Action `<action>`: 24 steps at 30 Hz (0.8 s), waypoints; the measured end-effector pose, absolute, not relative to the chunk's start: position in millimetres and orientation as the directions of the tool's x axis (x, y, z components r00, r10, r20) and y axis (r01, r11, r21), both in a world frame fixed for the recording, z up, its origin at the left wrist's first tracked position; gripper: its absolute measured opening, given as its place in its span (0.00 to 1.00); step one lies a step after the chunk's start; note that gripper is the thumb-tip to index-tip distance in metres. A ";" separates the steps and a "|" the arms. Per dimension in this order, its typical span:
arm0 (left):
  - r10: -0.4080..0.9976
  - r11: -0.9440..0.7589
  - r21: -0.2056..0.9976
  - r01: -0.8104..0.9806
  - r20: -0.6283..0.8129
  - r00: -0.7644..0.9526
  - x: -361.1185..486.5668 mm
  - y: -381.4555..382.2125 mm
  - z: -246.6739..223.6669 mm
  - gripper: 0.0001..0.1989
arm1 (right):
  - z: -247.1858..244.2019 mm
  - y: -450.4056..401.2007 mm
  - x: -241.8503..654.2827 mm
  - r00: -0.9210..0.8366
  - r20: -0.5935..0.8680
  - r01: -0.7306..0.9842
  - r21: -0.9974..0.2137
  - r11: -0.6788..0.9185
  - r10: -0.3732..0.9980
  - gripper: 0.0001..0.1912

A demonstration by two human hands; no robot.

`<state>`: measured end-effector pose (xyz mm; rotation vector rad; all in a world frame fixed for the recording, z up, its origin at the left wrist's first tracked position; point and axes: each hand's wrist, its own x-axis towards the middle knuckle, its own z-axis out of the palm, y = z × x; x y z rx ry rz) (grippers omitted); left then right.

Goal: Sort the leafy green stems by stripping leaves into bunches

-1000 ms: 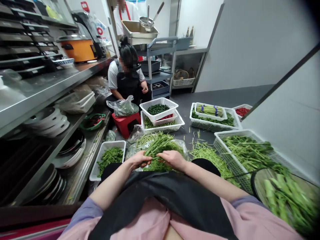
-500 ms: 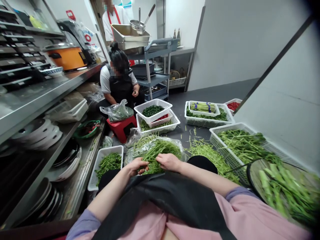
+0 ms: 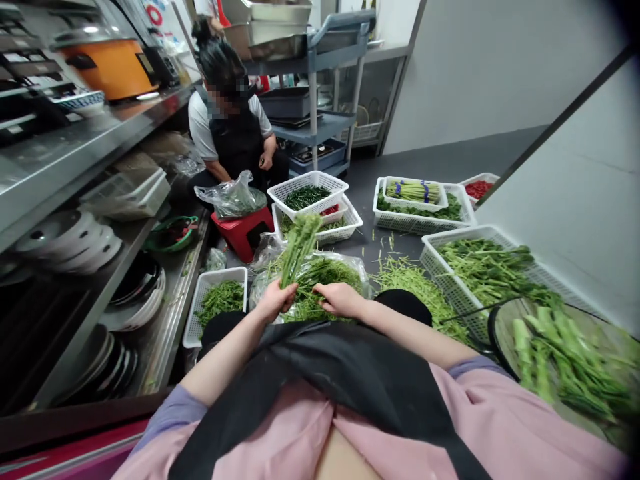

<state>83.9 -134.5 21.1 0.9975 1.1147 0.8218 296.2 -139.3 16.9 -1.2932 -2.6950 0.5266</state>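
One white basket of leafy greens (image 3: pixel 221 297) stands at the lower left of centre, beside the left hand (image 3: pixel 277 299), whose fingers are closed round the lower stems of an upright green bunch (image 3: pixel 300 248) in the middle of the frame. Right of it, the right hand (image 3: pixel 340 299) has its fingertips pinched together at the edge of the heap of greens (image 3: pixel 327 277) on clear plastic. Further right lie a pile of cut stems (image 3: pixel 423 293) on the floor and a large white basket (image 3: pixel 453 279) of leafy stalks.
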 end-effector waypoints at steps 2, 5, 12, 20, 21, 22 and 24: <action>0.909 0.336 0.941 -0.032 -0.315 0.275 90.6 -139.3 19.1 0.29 | 15.4 -142.1 286.8 -0.619 -0.054 0.747 -0.349 0.566 0.783 0.20; 0.911 0.335 0.941 -0.039 -0.313 0.269 91.9 -141.7 16.1 0.27 | 12.8 -139.6 283.4 -0.638 -0.039 0.708 -0.422 0.566 0.769 0.19; 0.919 0.322 0.942 -0.093 -0.287 0.269 87.7 -138.9 21.6 0.23 | 7.5 -131.0 281.9 -0.633 0.055 0.575 -0.635 0.516 0.772 0.11; 0.927 0.306 0.945 -0.113 -0.269 0.263 97.1 -134.3 29.0 0.24 | 7.5 -130.0 279.7 -0.561 0.103 0.505 -0.744 0.438 0.822 0.10; 0.929 0.294 0.948 -0.120 -0.255 0.267 98.9 -134.5 30.8 0.24 | 6.5 -129.5 280.5 -0.551 0.106 0.487 -0.764 0.422 0.828 0.10; 0.931 0.284 0.951 -0.126 -0.242 0.272 100.6 -134.7 32.7 0.23 | 5.1 -129.1 281.4 -0.547 0.108 0.471 -0.780 0.412 0.830 0.10; 0.932 0.284 0.950 -0.133 -0.241 0.273 103.2 -135.3 35.8 0.22 | 1.8 -128.8 282.6 -0.566 0.102 0.458 -0.786 0.415 0.818 0.11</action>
